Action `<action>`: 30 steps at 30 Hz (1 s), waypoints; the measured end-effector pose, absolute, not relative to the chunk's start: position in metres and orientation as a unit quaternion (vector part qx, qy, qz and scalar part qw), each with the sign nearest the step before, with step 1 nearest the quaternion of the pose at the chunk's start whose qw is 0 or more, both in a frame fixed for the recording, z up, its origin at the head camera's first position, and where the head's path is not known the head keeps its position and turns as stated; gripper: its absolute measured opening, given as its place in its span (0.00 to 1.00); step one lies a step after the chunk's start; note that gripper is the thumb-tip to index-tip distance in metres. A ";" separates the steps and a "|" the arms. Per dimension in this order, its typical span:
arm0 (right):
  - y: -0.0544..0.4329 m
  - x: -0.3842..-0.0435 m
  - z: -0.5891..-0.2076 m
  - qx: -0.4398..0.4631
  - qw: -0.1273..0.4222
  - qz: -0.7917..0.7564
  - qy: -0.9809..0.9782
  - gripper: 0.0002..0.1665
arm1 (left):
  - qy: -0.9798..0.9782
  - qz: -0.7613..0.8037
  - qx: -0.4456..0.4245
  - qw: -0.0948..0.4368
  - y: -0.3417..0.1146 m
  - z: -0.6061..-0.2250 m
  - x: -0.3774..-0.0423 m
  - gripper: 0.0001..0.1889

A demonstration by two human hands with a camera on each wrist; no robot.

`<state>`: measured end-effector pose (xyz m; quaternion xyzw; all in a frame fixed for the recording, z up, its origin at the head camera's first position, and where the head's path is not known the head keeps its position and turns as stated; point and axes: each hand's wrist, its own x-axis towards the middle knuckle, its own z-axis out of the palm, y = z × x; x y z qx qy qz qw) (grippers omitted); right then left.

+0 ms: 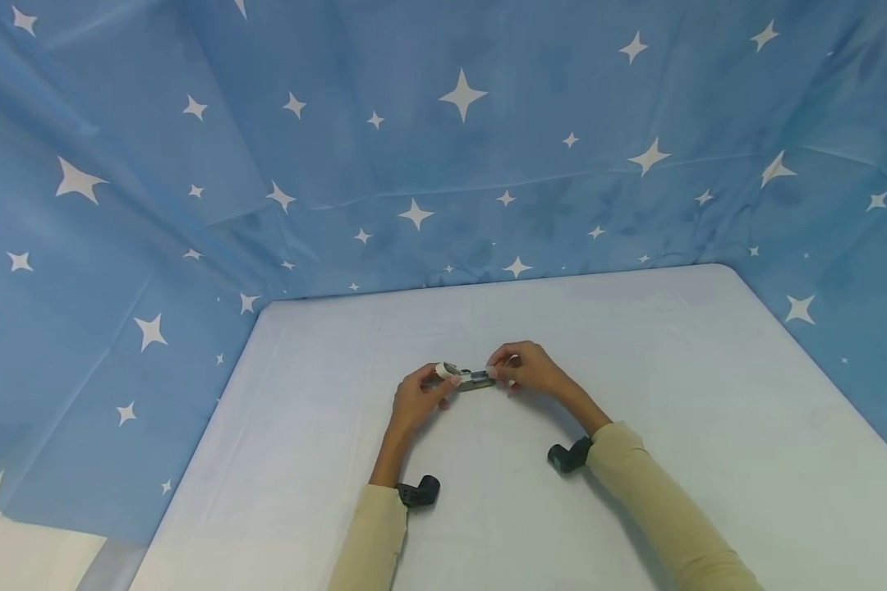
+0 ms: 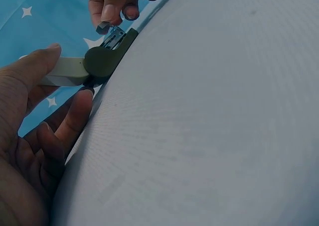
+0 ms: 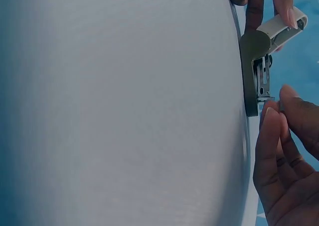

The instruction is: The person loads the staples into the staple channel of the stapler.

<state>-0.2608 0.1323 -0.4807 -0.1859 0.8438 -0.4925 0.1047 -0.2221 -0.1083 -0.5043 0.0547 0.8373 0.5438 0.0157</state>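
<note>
A small stapler (image 2: 102,64) with a pale cover and an olive-green base lies on the table, its cover swung up and its metal staple channel (image 3: 264,79) exposed. My left hand (image 1: 416,400) grips the raised cover (image 3: 284,29) between thumb and fingers at the left end. At the other end, my right hand (image 1: 532,367) pinches a small grey piece (image 2: 103,28), like a short strip of staples, right at the open end of the channel. Fingertips hide most of that piece in the right wrist view.
A white-covered table (image 1: 547,509) stretches around both hands. Behind and beside it hangs a blue curtain (image 1: 488,164) with white stars. Black wrist cameras are strapped at the left cuff (image 1: 420,492) and at the right cuff (image 1: 570,455).
</note>
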 end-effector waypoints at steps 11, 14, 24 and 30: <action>0.127 -0.260 -0.484 -0.204 0.095 -0.470 0.854 0.08 | 0.841 0.538 0.051 0.015 -0.107 -0.506 -0.221 0.18; 0.126 -0.259 -0.484 -0.207 0.095 -0.468 0.854 0.08 | 0.841 0.538 0.051 0.015 -0.107 -0.506 -0.220 0.18; 0.122 -0.259 -0.484 -0.213 0.083 -0.459 0.859 0.09 | 0.840 0.540 0.055 0.012 -0.108 -0.506 -0.222 0.17; 0.119 -0.259 -0.484 -0.214 0.078 -0.452 0.863 0.08 | 0.840 0.539 0.057 0.011 -0.108 -0.507 -0.222 0.17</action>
